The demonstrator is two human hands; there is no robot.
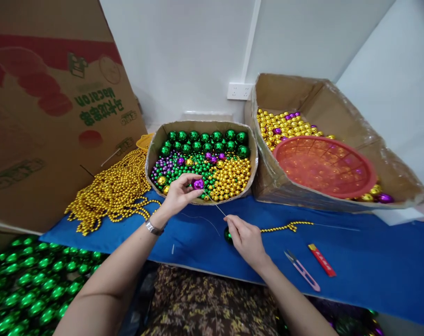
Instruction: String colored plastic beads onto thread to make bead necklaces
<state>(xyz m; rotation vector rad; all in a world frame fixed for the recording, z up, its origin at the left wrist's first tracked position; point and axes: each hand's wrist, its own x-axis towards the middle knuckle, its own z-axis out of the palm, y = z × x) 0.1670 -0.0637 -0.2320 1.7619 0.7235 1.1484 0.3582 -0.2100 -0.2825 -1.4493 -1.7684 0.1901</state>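
Observation:
Between thumb and fingers, my left hand (184, 190) pinches a shiny purple bead (198, 184) at the near edge of a cardboard box (202, 125) of beads. A thin, straight needle (217, 205) runs from that bead down to my right hand (246, 238), whose fingers are closed on its lower end. Partly hidden by the right hand is a large green bead (227, 235). A short string of small gold beads (285, 227) trails to the right from behind that hand, with a thin line beyond it.
Gold bead strands (114, 186) are heaped at left by a tall carton (51, 116). At right, a red basket (325, 165) rests in a bigger box (337, 107) of beads. Thread snips (302, 271) and a red-yellow cutter (323, 260) lie on blue cloth (379, 261). Green beads (30, 284) fill the lower left.

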